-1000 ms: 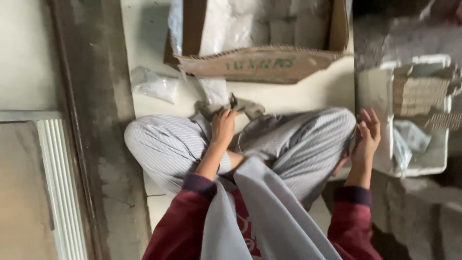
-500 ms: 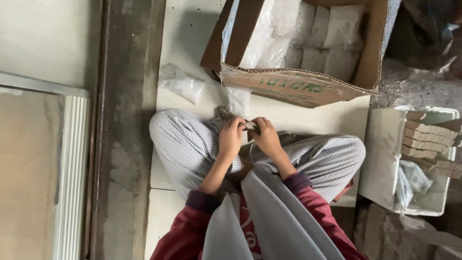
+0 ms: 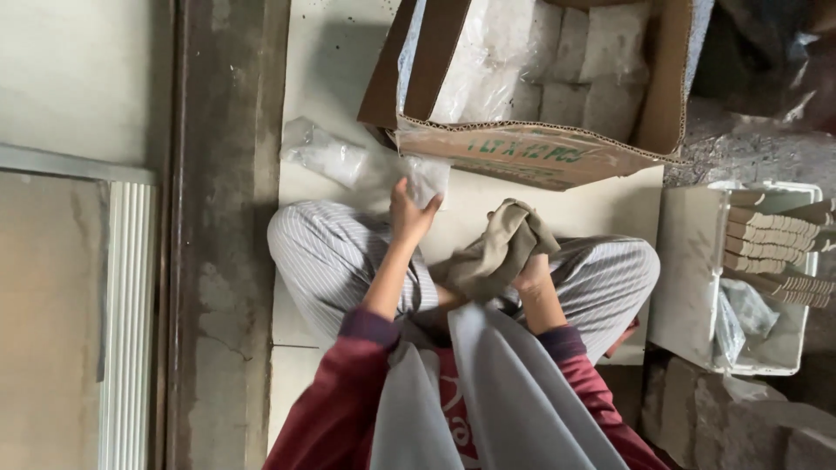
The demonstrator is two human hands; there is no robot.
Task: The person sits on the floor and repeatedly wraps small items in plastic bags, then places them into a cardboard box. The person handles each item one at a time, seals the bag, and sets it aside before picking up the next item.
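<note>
Seated cross-legged, the person bunches a soft, light olive cloth (image 3: 501, 252) in the closed right hand (image 3: 529, 274) over the lap, while the left hand (image 3: 409, 213), at ten o'clock from it, pinches a flimsy clear plastic bag (image 3: 418, 178) below the cardboard box (image 3: 531, 152).

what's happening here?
A person sits cross-legged on a pale floor board. The left hand reaches forward onto a clear plastic bag at the foot of an open cardboard box of white packets. The right hand holds a bunched khaki cloth over the lap. A white crate stands to the right.
</note>
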